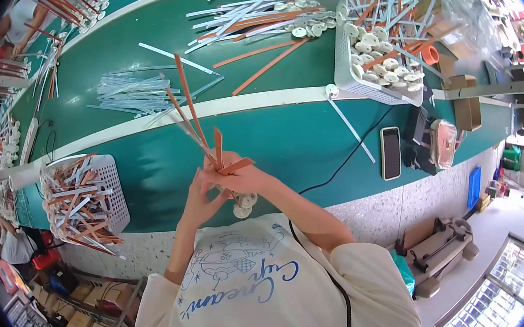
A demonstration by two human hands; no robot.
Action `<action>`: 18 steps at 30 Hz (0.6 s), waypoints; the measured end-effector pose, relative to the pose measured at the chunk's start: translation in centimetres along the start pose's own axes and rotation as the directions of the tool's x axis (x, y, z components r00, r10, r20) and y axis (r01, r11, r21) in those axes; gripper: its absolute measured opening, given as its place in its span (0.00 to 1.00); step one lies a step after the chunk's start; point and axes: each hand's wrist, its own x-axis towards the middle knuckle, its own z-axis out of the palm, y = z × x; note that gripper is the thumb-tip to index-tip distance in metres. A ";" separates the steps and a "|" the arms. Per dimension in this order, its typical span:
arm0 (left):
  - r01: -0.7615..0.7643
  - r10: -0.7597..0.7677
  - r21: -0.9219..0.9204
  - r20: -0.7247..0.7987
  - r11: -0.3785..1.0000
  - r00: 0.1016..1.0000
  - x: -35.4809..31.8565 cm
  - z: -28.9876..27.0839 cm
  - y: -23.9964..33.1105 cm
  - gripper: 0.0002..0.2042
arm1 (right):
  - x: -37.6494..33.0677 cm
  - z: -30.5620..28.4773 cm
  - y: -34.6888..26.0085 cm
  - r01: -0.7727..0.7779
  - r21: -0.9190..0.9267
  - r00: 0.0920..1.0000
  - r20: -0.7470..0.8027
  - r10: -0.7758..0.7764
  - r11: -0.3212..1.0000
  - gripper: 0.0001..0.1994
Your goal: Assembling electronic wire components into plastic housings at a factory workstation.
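Note:
Close to my body, over the near edge of the green table, both hands meet. Several flat orange-brown strips [185,93] are gripped in my right hand [235,174], fanning out above the fist. White round discs [243,205] hang below it, by the strips' lower ends. Up against the right hand, my left hand [203,201] has its thumb and fingers closed; what they pinch is hidden. Beyond the hands lies a pile of pale, clear-looking strips [134,93].
A white basket [377,91] of discs and strips stands far right, another basket [117,195] of strips at left. Loose strips [252,20] cover the far table. A phone [390,153], black cable [358,145] and clear container [442,144] lie right. A co-worker [23,20] is at far left.

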 end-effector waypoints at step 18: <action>0.042 -0.069 -0.207 -0.124 0.977 0.990 1.2 4.4 -3.4 0.13 | 0.0 -0.4 4.6 -0.136 0.160 0.979 -0.128 0.157 0.978 0.19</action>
